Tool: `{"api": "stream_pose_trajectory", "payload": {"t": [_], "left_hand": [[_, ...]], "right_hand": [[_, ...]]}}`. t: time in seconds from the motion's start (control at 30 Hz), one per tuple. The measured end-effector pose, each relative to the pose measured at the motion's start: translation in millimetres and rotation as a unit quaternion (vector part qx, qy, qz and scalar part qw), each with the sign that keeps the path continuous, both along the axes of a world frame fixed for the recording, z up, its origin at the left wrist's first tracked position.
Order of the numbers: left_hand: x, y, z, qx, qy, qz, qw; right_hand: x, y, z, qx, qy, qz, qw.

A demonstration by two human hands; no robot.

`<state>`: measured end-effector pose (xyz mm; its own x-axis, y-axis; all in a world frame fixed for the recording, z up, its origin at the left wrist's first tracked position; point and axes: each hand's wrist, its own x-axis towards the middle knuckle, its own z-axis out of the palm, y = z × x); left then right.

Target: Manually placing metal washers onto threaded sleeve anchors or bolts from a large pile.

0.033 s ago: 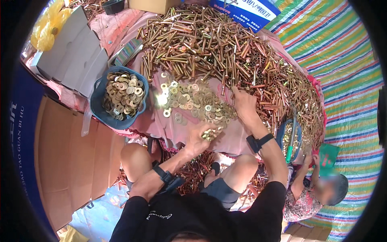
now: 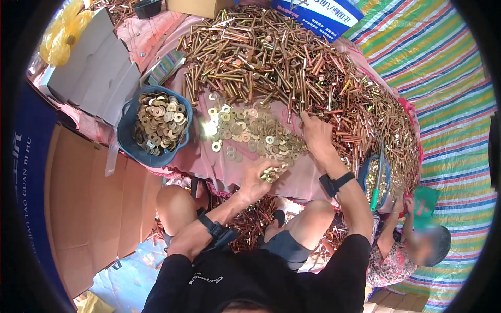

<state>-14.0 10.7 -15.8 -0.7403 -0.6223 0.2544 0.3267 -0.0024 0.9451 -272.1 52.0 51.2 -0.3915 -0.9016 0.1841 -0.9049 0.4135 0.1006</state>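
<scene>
My left hand (image 2: 255, 180) is curled around a cluster of small gold-coloured metal pieces (image 2: 270, 174), which look like nuts. It rests at the near edge of a loose heap of flat washers (image 2: 245, 128) on the pink cloth (image 2: 308, 180). My right hand (image 2: 317, 133) is at the right end of that heap, fingers bent and pointing down at the edge of the bolts; whatever its fingertips grip is hidden. Beyond both hands spreads a large pile of long brass-coloured bolts and sleeves (image 2: 250, 57).
A blue tub (image 2: 125, 133) full of washers stands left of the heap. At the right, a blue basket (image 2: 364, 175) holds small metal parts beside a green-handled tool (image 2: 374, 198). A co-worker (image 2: 391, 261) sits at the lower right. Cardboard (image 2: 94, 193) lies at the left.
</scene>
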Motion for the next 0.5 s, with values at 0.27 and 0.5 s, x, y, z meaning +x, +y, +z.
{"api": "stream_pose_trajectory", "payload": {"t": [0.27,0.5], "left_hand": [[8.0,-3.8,7.4,-0.075,-0.036,0.052,0.995],[2.8,1.7,0.1,0.034,-0.08,0.034,0.996]], "right_hand": [[23.6,-9.5,-11.6,-0.054,-0.039,-0.028,0.997],[36.1,-14.6,13.3,-0.228,-0.321,-0.149,0.907]]}}
